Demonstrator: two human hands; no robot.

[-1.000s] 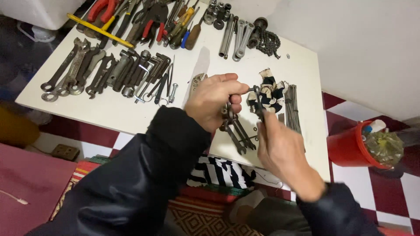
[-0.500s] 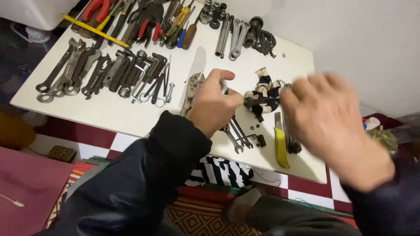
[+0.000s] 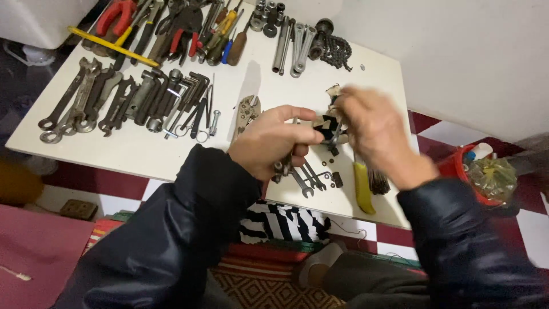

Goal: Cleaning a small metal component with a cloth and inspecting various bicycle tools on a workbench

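White table [image 3: 143, 154] over a red-and-white checkered floor, packed with hand tools. Left hand [image 3: 269, 143] is over the table's near edge, fingers curled tight around a bundle of small wrenches [image 3: 289, 166]; the wrench ends stick out below the fist and fan toward the near edge. Thumb and forefinger of that hand pinch forward toward a small black-and-tan object [image 3: 327, 127] (kind unclear, partly hidden). Right hand [image 3: 374, 134] is motion-blurred, just beside the left, fingers bent over that same small object; cannot tell whether it actually grips it. Under the right hand, a yellow-handled tool [image 3: 361, 191] lies at the near right corner of the table, with a dark bundle of thin rods [image 3: 378, 183] just beside it. Locking pliers [image 3: 246, 111] lie mid-table, near the left hand. Row of open-end wrenches [image 3: 80, 103] along the left edge, hex keys [image 3: 191, 94] next to them. Red-handled pliers [image 3: 117, 14] at the far left corner, a chain [image 3: 337, 51] at the far edge. Red bucket [image 3: 477, 174] on the floor off the right edge.
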